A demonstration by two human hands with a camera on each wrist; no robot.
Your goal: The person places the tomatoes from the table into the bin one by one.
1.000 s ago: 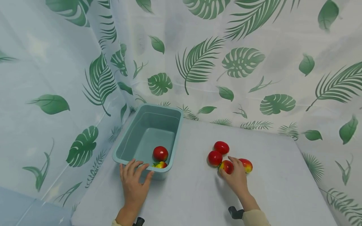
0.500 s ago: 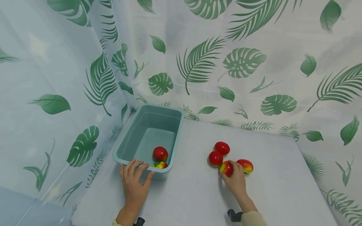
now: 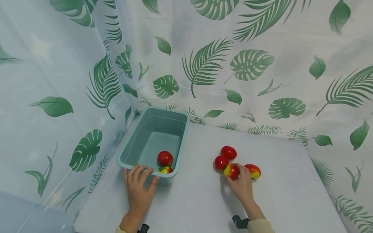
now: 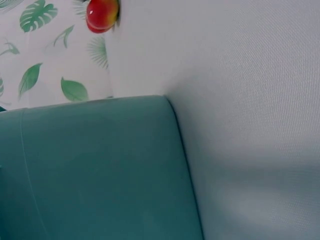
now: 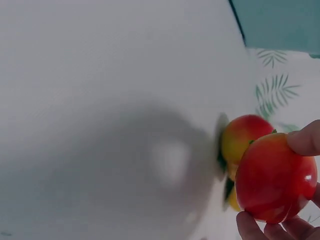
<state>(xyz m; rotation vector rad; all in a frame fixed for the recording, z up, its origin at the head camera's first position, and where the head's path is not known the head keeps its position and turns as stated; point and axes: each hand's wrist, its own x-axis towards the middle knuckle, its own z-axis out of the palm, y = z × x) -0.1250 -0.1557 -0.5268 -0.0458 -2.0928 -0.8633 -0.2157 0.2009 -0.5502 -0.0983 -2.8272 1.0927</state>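
Observation:
My right hand point(image 3: 241, 185) pinches a red-and-yellow fruit point(image 3: 231, 171) between thumb and fingers. In the right wrist view this fruit point(image 5: 272, 177) looks smooth and glossy, with a small green bit at its top. Close beyond it are a round red fruit point(image 3: 221, 162) and another red fruit point(image 3: 228, 152). Right of the hand lies one more red-and-yellow fruit point(image 3: 253, 171). My left hand point(image 3: 139, 191) rests its fingers, spread and fairly straight, on the near rim of a blue-green plastic tub point(image 3: 187, 136). The left wrist view shows the tub's outer wall point(image 4: 110, 165), with no hand visible.
Inside the tub, near its front right corner, lie a red fruit point(image 3: 165, 158) and a red-and-yellow one point(image 3: 166, 170), partly hidden by the rim. A white cloth covers the table point(image 3: 198, 200). Leaf-patterned curtains point(image 3: 209, 94) close off the back and sides.
My right hand has closed its grip on the red-and-yellow fruit and shifted it slightly left, turning it a little. The left hand and the tub stay where they were.

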